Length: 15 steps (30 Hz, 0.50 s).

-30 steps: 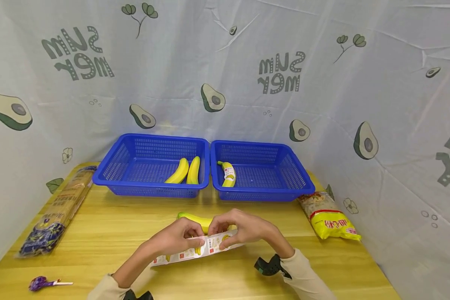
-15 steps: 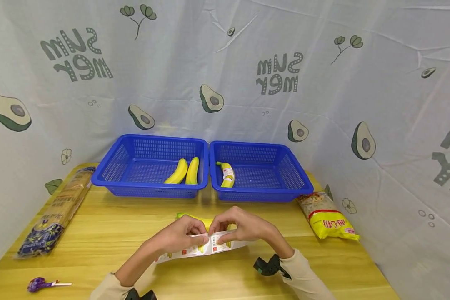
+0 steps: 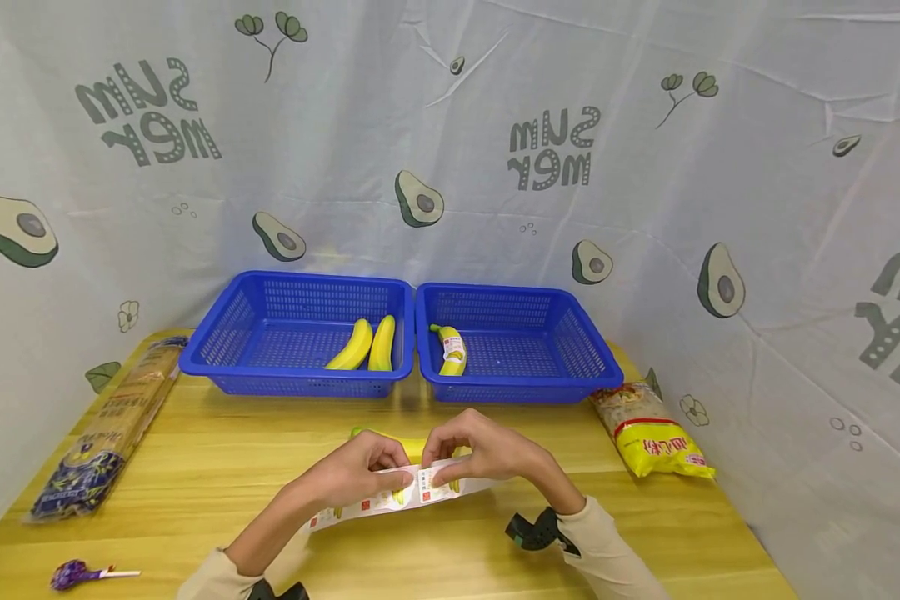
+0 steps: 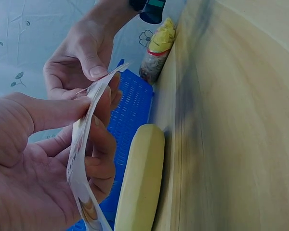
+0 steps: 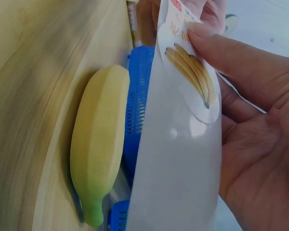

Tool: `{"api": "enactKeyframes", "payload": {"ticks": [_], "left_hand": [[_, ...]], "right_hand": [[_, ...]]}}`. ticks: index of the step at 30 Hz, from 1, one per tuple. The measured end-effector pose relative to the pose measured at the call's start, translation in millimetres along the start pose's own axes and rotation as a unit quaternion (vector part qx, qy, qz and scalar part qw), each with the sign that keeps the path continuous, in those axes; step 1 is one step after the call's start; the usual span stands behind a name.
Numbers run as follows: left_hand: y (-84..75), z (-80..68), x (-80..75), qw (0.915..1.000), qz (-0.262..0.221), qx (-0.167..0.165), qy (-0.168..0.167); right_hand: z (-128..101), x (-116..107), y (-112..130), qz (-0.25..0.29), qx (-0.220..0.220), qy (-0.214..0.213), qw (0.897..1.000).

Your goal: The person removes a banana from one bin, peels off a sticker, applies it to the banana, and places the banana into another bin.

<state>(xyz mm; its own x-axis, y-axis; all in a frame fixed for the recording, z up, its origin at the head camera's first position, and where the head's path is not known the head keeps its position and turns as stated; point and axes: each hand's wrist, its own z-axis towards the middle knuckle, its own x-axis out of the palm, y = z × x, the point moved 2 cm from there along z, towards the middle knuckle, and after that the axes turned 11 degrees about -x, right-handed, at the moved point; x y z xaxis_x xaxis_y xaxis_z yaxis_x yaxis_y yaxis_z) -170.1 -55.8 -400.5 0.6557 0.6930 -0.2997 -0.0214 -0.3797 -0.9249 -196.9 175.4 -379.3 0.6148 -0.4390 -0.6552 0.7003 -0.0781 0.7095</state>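
Both the left hand and the right hand, in the head view, have fingers clamped on a sticker strip above the surface. A banana lies just behind it, and blue baskets stand farther back. In the left wrist view the strip bends, so it should be light, floppy and easy to tear; its edges seem best to hold. In the right wrist view the banana is near and might get bumped.
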Motion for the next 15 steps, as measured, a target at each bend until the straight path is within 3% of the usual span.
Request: {"api": "enactKeyframes", "payload": {"ticks": [15], "left_hand": [[0.5,-2.5,-5.5,0.9997,0.011,-0.005,-0.02]], "right_hand": [[-6,-6,-12,0.027,0.029,-0.021,0.999]]}}
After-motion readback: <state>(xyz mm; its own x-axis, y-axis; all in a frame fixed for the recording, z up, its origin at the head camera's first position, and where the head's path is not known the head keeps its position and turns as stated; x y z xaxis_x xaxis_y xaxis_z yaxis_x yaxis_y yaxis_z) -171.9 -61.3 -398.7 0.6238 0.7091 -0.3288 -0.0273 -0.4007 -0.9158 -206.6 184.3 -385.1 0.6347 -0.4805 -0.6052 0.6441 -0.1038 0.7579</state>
